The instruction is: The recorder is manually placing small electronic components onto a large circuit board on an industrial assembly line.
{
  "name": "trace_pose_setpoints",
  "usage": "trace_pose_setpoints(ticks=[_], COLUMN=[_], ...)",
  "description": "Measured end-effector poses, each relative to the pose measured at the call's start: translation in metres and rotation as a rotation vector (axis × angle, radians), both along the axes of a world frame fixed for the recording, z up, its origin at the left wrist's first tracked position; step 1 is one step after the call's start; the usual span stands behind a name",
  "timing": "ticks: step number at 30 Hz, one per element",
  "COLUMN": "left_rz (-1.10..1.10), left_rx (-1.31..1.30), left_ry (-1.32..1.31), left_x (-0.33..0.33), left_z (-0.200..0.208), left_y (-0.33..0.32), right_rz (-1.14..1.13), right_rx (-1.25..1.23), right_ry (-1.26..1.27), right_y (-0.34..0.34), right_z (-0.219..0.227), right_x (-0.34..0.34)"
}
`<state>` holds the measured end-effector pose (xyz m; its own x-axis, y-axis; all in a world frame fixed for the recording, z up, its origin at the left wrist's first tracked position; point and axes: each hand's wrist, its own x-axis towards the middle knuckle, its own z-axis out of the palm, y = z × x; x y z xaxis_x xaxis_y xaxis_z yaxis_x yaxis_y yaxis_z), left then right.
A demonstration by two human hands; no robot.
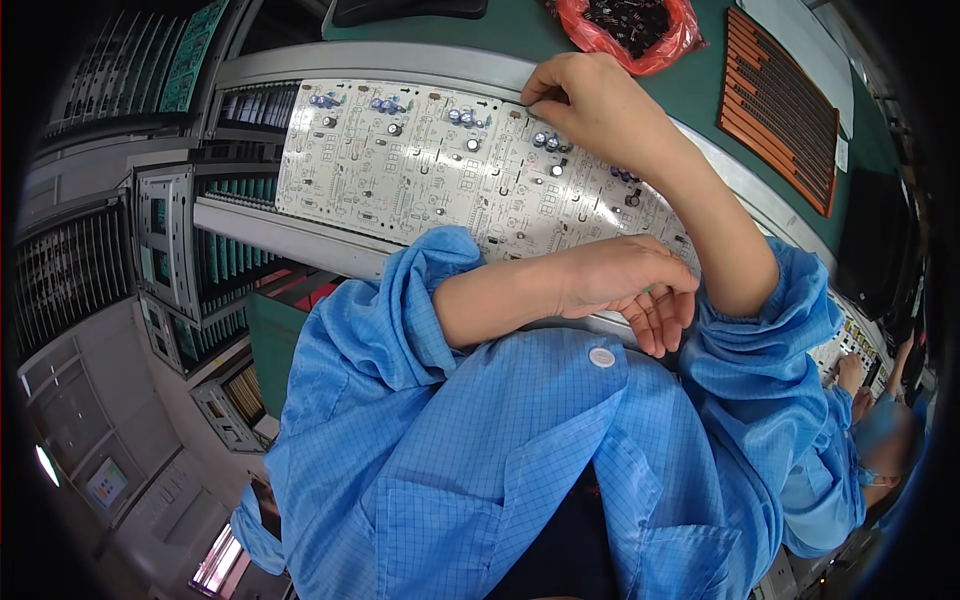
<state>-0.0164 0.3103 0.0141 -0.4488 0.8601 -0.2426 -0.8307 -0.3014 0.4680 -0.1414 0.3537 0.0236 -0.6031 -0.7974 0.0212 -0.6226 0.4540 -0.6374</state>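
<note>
A long white circuit board panel [410,185] lies in a metal rail track in front of me, fitted with small blue and black capacitors. My right hand [595,100] reaches over its far edge. Thumb and forefinger are pinched together down at the board, and whatever is between them is too small to make out. My left hand [630,285] hangs palm-up over the near edge of the panel, its fingers curled inward. Something tiny and greenish shows at those fingers, but its kind cannot be told.
Beyond the far rail [420,62], a red plastic bag [680,50] of small dark parts sits on a green bench top [690,95]. Orange-brown slotted strips [775,110] lie farther right. Racks of green boards [195,60] stand at left. Another person's hand [850,373] works at lower right.
</note>
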Motion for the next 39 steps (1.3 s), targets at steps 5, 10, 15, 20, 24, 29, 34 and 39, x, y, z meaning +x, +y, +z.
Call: trace_pose_setpoints(ticks=[5,10,15,20,24,29,34,39], left_rz=[0.001,0.003,0.007,-0.007,0.005,0.501,0.852,0.895], left_rx=[-0.004,-0.008,-0.017,-0.057,-0.075,0.085,0.39,0.441], left_ry=[0.007,0.001,0.002,0.014,0.05,-0.13,-0.242,-0.248], left_x=[0.0,0.0,-0.001,-0.001,-0.005,-0.007,-0.009,-0.01], left_z=[0.0,0.0,0.001,-0.002,-0.006,0.003,-0.002,0.005], left_y=[0.0,0.0,0.0,0.0,0.0,-0.002,-0.011,-0.009], right_rz=[-0.004,-0.002,0.022,0.021,-0.003,-0.065,0.02,0.192], right_rx=[-0.011,-0.037,-0.032,0.019,-0.092,-0.088,0.077,-0.058], right_ry=[-0.007,0.053,0.141,0.142,0.184,0.066,-0.084,-0.081], right_y=[0.0,-0.001,0.0,-0.002,0.006,0.037,0.073,0.086], right_z=[-0.001,-0.005,-0.008,-0.011,-0.002,0.068,0.093,0.067], right_x=[0.001,0.002,0.008,0.012,0.005,0.011,0.039,0.033])
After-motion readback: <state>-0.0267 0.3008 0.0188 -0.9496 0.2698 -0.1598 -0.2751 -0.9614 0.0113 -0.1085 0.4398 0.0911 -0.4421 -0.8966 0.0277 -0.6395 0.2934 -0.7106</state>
